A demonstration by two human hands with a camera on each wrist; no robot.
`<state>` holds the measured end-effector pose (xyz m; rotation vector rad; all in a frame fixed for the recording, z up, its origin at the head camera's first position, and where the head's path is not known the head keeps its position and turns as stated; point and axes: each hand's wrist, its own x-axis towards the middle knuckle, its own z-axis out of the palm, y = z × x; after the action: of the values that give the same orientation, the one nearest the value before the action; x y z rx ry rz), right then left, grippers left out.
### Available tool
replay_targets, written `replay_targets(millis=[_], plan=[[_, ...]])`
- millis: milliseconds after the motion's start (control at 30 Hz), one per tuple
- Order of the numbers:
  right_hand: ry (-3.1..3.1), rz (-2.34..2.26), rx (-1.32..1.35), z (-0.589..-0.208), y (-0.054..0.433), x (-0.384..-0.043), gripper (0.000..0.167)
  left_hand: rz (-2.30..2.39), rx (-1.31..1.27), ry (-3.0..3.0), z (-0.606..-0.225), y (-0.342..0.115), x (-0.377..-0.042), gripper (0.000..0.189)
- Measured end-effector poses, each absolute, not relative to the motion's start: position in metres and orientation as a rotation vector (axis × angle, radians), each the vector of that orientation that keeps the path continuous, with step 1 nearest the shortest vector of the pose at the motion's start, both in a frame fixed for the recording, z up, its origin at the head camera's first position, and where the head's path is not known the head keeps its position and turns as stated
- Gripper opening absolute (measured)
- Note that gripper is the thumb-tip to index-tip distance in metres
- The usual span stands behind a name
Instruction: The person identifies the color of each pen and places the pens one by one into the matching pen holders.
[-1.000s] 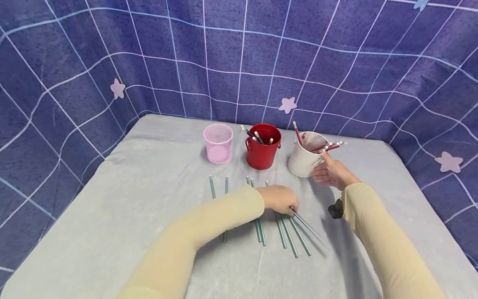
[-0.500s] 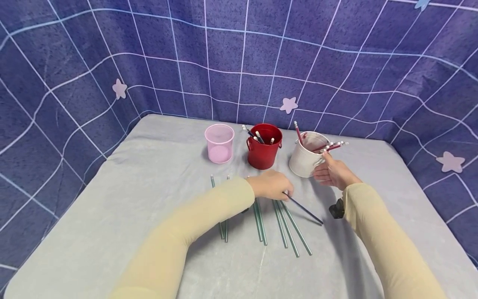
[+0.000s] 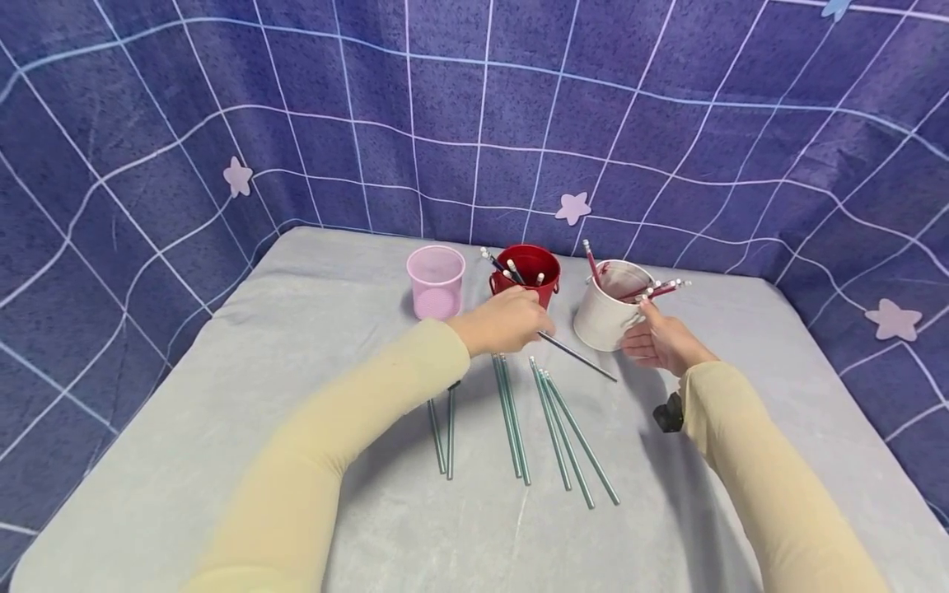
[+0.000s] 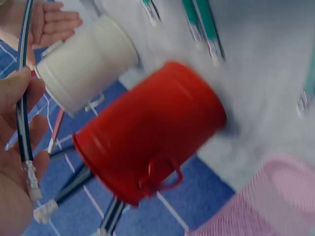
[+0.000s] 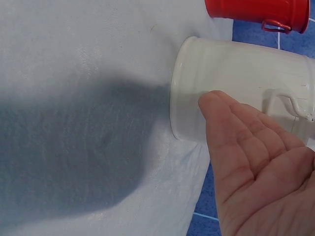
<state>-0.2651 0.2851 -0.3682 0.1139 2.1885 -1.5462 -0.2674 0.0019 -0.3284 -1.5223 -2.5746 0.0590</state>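
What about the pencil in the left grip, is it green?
No, the held pencil is dark blue, unlike the green pencils lying on the grey cloth.

1. A blue-purple backdrop, crossed by wavering white and pale-blue grid lines, encloses the far, left and right sides of the scene.
2. Pale stars dot the fabric: a left star, a center star, a right star and a bluish top star.
3. The light gray surface, faintly creased, meets the backdrop.
4. Even light leaves soft-edged shadows at right.
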Motion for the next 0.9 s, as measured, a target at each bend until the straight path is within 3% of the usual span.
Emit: replay_targets(millis=[267, 633, 900], plan=[[2.189, -1.553, 0.124, -0.368, 0.284, -0.265, 0.087, 0.048, -1.446, -2.458, -0.322, -0.014, -0.273, 0.029], [2.206, -1.54, 0.107, -0.368, 0.283, -0.264, 0.087, -0.375, -1.463, -2.164, -0.311, -0.039, -0.29, 0.023], [2.206, -1.535, 0.103, -0.368, 0.283, -0.264, 0.087, -0.42, -1.289, -1.966, -0.298, -0.058, -0.3, 0.022]])
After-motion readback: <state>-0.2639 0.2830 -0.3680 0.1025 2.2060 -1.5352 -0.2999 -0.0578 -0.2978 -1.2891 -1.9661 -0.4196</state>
